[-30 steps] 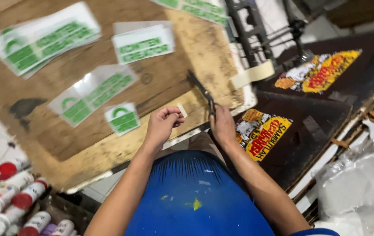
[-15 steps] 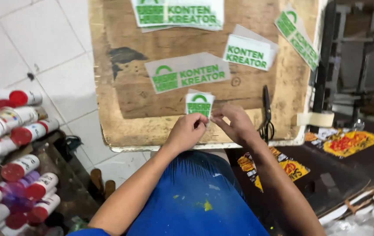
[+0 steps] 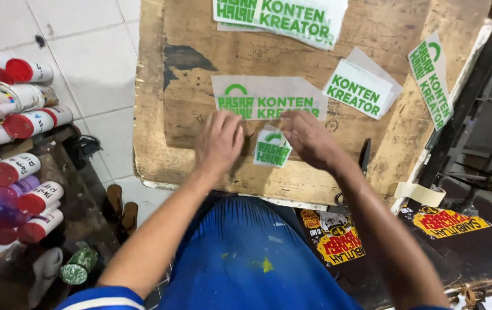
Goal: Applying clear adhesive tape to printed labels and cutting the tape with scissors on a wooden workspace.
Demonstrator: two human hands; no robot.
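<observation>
My left hand [image 3: 218, 139] rests flat, fingers spread, on the wooden board [image 3: 200, 51], touching the lower edge of a long clear film strip with green lettering [image 3: 266, 99]. My right hand [image 3: 309, 138] lies open on the board to the right, fingers at the same strip. Between the two hands sits a small square film piece with a green print [image 3: 273, 150]. Neither hand holds anything.
More green-printed films lie at the board's top [image 3: 283, 17], right of centre [image 3: 361, 87] and far right [image 3: 429, 80]. Scissors [image 3: 364, 158] lie by my right wrist. Several red-capped white bottles [image 3: 13, 123] stand on the left. A tape roll [image 3: 421, 194] and printed pallets [image 3: 450, 221] are at right.
The view has shifted so the board now fills the top. Both hands let go of the small square film and moved up to the long strip, lying flat.
</observation>
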